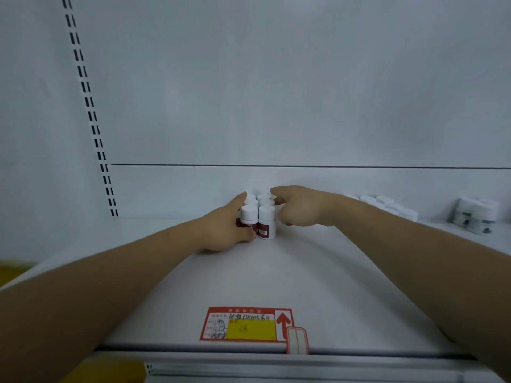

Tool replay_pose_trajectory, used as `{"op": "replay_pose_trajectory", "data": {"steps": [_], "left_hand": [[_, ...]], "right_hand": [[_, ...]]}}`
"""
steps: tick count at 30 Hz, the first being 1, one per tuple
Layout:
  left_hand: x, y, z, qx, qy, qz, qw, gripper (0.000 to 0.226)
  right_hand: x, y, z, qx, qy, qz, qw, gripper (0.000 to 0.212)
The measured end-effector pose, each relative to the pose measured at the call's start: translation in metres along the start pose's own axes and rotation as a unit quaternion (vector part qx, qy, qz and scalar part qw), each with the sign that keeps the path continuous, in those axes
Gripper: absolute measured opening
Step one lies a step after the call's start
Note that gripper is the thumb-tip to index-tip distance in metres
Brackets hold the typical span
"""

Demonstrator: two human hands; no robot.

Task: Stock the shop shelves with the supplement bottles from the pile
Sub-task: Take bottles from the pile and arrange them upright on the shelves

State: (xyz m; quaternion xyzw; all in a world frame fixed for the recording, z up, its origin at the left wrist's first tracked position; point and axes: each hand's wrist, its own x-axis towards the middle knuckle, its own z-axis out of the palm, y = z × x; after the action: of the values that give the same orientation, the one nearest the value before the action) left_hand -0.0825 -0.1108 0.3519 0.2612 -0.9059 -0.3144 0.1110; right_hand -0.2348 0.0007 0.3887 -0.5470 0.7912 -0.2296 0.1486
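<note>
Several small white supplement bottles with dark red labels (266, 221) stand in two rows on the white shelf (276, 277), running back toward the rear panel. My left hand (225, 228) grips the front left bottle (248, 217), its fingers stretched along the left side of the block and the thumb at the label. My right hand (300, 207) is at the right side of the block, the forefinger reaching over the rear caps and the other fingers curled beside the bottles, holding nothing.
A red and yellow price tag (246, 323) sits at the shelf's front edge. More white-capped bottles (387, 205) and green-labelled bottles (477, 215) stand at the right. A slotted upright (91, 117) runs up the back panel on the left.
</note>
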Motion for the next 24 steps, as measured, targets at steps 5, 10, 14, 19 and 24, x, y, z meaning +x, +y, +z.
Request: {"op": "replay_pose_trajectory", "data": {"steps": [5,10,14,19,24], "left_hand": [[-0.0032,0.0048,0.0006,0.004,0.009,0.022,1.0,0.077],[-0.0013,0.0014,0.0022,-0.001,0.023,0.024,0.999,0.08],[-0.0016,0.0025,0.0041,0.022,0.033,0.028,0.999,0.084],[-0.0059,0.0027,0.0035,0.016,0.028,0.023,0.999,0.091],[-0.0066,0.0052,0.0039,0.007,0.019,0.019,1.0,0.089]], "right_hand": [[-0.0038,0.0031,0.0005,0.043,-0.037,-0.029,0.998,0.031],[-0.0023,0.0064,0.0041,-0.058,-0.007,-0.047,0.997,0.03],[-0.0055,0.0021,0.0058,-0.07,-0.006,-0.049,0.996,0.034],[-0.0099,-0.0005,0.0058,-0.067,-0.001,-0.039,0.997,0.044],[-0.0101,-0.0003,0.0053,-0.062,-0.003,-0.036,0.997,0.035]]}}
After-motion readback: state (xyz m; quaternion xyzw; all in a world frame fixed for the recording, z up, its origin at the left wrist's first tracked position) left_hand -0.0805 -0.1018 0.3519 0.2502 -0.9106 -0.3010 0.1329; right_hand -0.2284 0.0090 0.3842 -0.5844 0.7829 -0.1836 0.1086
